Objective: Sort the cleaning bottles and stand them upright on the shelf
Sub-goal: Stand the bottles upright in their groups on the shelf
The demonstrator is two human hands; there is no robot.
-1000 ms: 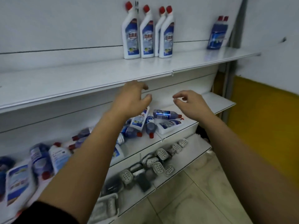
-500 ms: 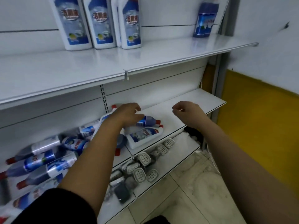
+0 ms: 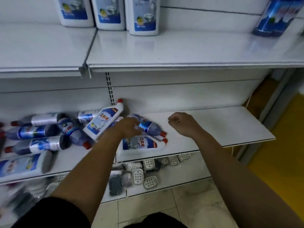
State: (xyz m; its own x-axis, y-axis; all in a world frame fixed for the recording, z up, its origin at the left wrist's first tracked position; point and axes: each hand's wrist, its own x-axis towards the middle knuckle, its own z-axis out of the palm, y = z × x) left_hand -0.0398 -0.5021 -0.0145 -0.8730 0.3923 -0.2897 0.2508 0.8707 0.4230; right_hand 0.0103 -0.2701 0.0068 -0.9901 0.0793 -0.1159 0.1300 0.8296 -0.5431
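Observation:
Several cleaning bottles lie jumbled on the middle shelf (image 3: 222, 125). My left hand (image 3: 130, 128) reaches into the pile, its fingers curled over a blue bottle (image 3: 152, 128) that lies on its side with a red cap. A white bottle (image 3: 102, 122) leans tilted just left of that hand. Another white bottle (image 3: 143, 144) lies flat below it. My right hand (image 3: 182, 122) hovers over the bare right part of the shelf, loosely curled and holding nothing. Upright white bottles (image 3: 108, 12) and upright blue bottles (image 3: 276, 18) stand on the top shelf (image 3: 181, 48).
More blue bottles (image 3: 36, 132) and a white one (image 3: 19, 165) lie at the left of the middle shelf. Soap dishes (image 3: 149, 181) sit on the bottom shelf. A yellow wall (image 3: 283, 145) stands to the right, tiled floor below.
My view has dropped and closed in on the middle shelf. My left hand has moved down from the shelf edge onto the blue bottle; my right hand has lowered over the bare shelf.

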